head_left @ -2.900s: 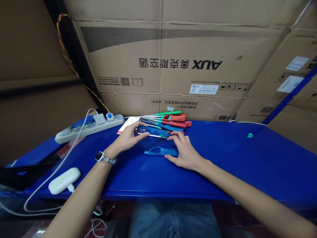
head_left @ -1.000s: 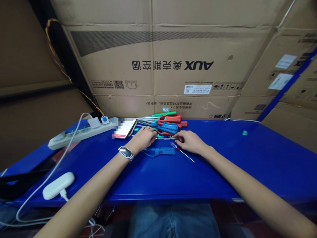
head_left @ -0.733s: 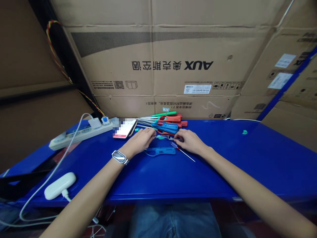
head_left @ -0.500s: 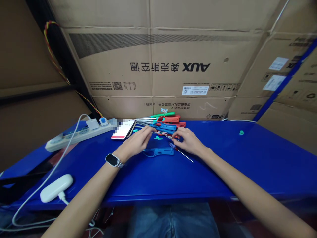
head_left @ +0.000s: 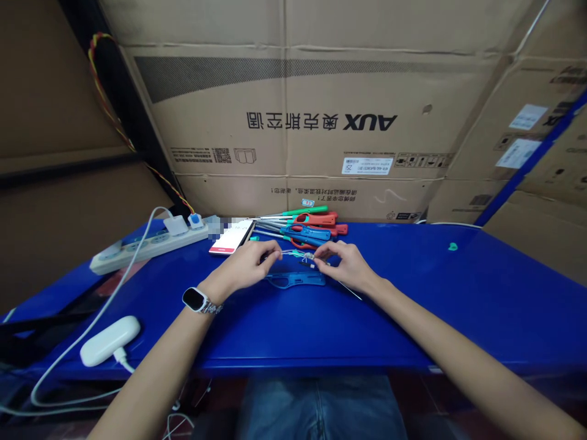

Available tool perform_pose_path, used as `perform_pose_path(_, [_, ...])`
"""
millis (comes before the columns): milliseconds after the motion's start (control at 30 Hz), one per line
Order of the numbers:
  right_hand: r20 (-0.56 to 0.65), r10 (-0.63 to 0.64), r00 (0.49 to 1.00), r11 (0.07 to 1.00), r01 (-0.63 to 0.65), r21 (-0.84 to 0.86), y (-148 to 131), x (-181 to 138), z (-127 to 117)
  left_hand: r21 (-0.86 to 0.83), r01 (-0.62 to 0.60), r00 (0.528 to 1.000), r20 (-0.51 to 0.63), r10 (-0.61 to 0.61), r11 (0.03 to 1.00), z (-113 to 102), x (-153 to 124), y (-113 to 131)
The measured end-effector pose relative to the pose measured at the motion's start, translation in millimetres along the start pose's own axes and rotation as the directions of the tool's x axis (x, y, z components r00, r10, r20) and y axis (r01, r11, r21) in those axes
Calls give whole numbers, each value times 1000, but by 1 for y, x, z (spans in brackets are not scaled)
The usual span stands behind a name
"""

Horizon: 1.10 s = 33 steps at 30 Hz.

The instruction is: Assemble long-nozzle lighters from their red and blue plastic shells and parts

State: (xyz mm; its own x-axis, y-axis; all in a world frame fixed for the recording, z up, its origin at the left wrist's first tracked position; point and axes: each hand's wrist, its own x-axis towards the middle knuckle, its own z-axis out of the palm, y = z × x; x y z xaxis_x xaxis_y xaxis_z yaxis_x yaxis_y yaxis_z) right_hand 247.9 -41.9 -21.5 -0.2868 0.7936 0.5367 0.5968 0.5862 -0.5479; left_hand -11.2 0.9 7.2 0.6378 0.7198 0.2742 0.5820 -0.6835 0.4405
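My left hand is closed in a pinch at one end of some thin, light wires. At their other end, my right hand pinches a small part whose details are too small to make out. The wires stretch across the gap between the hands, over a small green plastic piece. Just below lies an empty blue lighter casing half on the table. A screwdriver rests by my right hand, its shaft showing and its handle mostly covered.
Behind the hands is a pile of red, blue and green long-necked lighters. To its left lies a phone, beside a white power strip. A white plugged-in device sits front left; another green bit lies right. Cardboard walls the back.
My left hand has come down and slightly left, and the wires have come lower with it, over the green piece. My right hand now covers the screwdriver's handle. The view has shifted slightly.
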Motion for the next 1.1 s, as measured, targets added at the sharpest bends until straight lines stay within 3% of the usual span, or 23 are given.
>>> perform_pose_path(133, [67,22,998,990,-13,-143,2,9,11,-30,71,996,55,-69,997,-1,-3,-3])
perform_pose_path(333, [217,-49,975,951,112,-288,5,19,22,-42,152,981,130,-145,988,-3,-6,-9])
perform_pose_path(533, [156,-127,980,944,167,-284,-11,5,18,-110,168,976,155,-150,980,-3,-7,-9])
perform_pose_path(800, [233,-43,971,954,109,-281,-17,2,27,-175,181,972,181,-149,968,-4,-8,-6])
perform_pose_path(1100, [320,-108,941,967,175,-187,-21,1,19,-149,175,977,146,-153,973,-2,-11,-9])
